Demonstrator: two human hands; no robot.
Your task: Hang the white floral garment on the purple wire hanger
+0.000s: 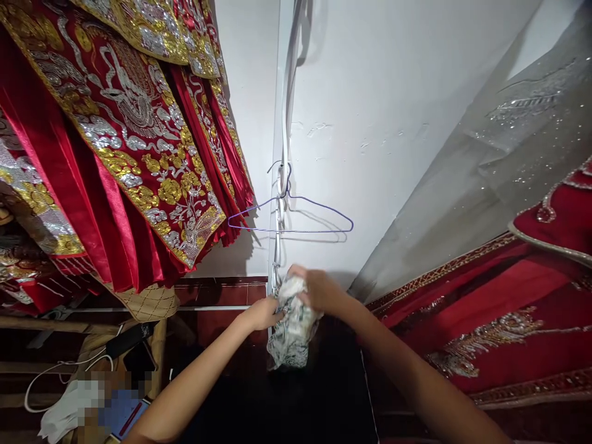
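A: Item 1, patterned cloth bundle. Location?

B: Low in the corner where 2 white walls meet, below the purple wire hanger that hangs on the white cable. It hangs between both hands, lower end free.

A: Handling?

B: By its look: soft, light, limp, crumpled, with no stiff part. Thin printed fabric, white with dark green. Not fragile and unlikely to slip, though loose folds may spill. Best taken at the bunched top, where the folds gather.

A: Grip, left hand?

B: Fingers pinch the bundle's left edge, about mid-height.

A: Grip, right hand?

B: Closed over the bunched top from above, so the cloth hangs under the palm.

A: Surroundings?

B: Red embroidered garments, gold and silver thread, hang at left. More red embroidered fabric lies at right.
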